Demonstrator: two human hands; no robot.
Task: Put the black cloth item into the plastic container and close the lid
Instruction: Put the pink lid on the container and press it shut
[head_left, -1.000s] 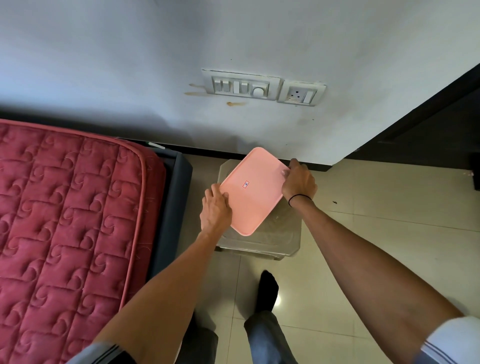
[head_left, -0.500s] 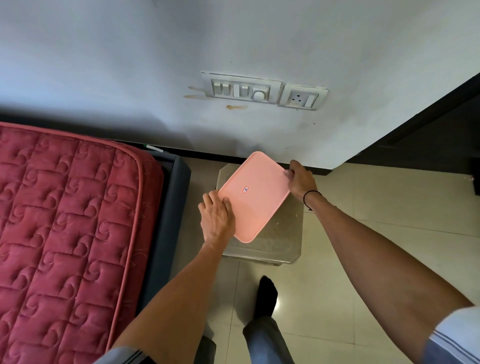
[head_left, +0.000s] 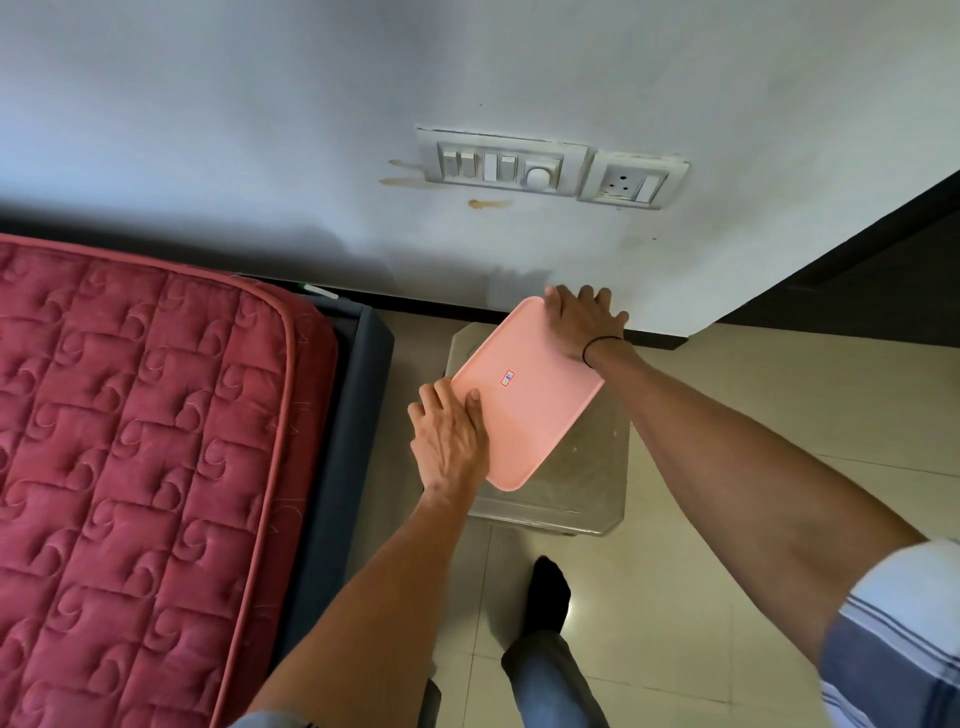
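A pink rectangular lid (head_left: 524, 400) with a small red-and-blue sticker lies turned at an angle on top of the plastic container, which it hides completely. My left hand (head_left: 449, 441) grips the lid's near-left edge, thumb on top. My right hand (head_left: 582, 322) covers the far corner, fingers spread and curled over the edge by the wall. The black cloth item is not in sight.
The lid rests over a low translucent stool (head_left: 587, 478) on the tiled floor, close to the wall. A red quilted mattress (head_left: 130, 415) on a dark bed frame (head_left: 358, 415) stands at the left. A switch panel (head_left: 498, 166) is on the wall, and my black-socked foot (head_left: 545, 592) is below.
My right hand slid from the lid's right edge up onto its far corner. My left hand shifted along the near-left edge. The lid stayed at about the same angle.
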